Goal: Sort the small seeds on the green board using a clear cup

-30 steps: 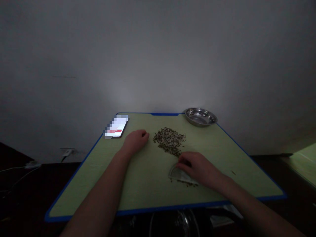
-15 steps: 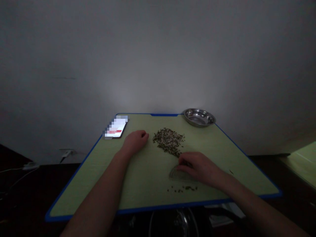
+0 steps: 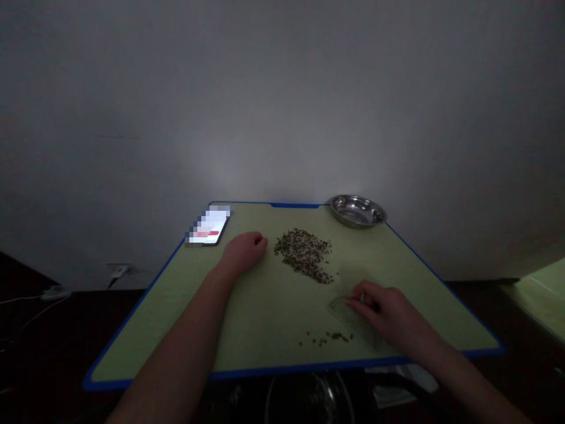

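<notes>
- Currently, the right hand (image 3: pixel 388 309) pinches a clear, semicircular plastic protractor (image 3: pixel 351 318) between thumb and fingertips, towards the near right corner of the pale green, blue-edged tabletop (image 3: pixel 265 330); a loose pinch on so thin a sheet could let it slip or swivel.
- Between the protractor and the near edge lies a loose row of small dark grains (image 3: pixel 336 336); a careless sweep of the plastic might push some over that edge.
- Mid-tabletop, the mottled heap of small dark and pale grains (image 3: pixel 303 252) has a tail pointing towards the right hand; dragging the wrist or plastic through it would likely scatter it.
- The left hand (image 3: pixel 242 248) rests just left of the heap, fingers curled together with nothing seen between them; a forward slip of the knuckles could disturb the heap's side.
- At the far right corner, a shallow, shiny metal bowl (image 3: pixel 359 219) sits against the edge, so a knock might tip it.
- Dim light and clear plastic make misjudging the protractor's rim easy.
</notes>
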Available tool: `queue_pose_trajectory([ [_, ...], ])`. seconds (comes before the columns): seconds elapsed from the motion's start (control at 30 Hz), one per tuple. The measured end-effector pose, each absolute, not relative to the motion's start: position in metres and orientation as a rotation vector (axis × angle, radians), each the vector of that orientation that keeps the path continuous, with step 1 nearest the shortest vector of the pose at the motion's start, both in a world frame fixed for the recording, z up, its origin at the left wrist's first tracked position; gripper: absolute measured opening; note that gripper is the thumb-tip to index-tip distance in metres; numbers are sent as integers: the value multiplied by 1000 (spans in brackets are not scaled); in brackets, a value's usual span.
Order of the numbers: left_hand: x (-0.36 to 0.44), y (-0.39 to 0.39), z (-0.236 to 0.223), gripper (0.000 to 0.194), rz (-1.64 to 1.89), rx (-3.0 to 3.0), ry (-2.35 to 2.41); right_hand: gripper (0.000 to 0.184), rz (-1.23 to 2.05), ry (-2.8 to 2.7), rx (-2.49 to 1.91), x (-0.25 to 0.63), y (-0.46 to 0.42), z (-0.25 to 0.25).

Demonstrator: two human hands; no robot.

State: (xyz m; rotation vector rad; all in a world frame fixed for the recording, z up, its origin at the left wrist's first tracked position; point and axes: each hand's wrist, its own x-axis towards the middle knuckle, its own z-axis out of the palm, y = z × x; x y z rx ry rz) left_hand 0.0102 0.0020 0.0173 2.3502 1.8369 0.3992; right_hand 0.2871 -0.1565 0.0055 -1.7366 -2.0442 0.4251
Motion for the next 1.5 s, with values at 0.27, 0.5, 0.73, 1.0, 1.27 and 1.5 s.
queue_pose_trajectory([
  [0.27, 10, 2, 18, 36, 383, 2337, 1830, 17, 410, -2094, -1659, 261, -148, 0],
  [0.5, 8, 4, 15, 38, 392, 2339, 1832, 16, 243, -2371, -1552, 242, -133, 4],
  [0.73, 9, 4, 15, 37, 368, 2338, 1852, 23, 69, -2648, -1335, 236, -121, 10],
  [1.0, 9, 4, 15, 37, 379, 2349, 1844, 26, 111, -2739, -1227, 241, -124, 13],
  [1.27, 9, 2, 17, 36, 383, 2335, 1833, 25, 172, -2792, -1234, 241, -128, 21],
  [1.5, 8, 3, 15, 38, 382, 2329, 1843, 21, 203, -2750, -1246, 244, -133, 19],
])
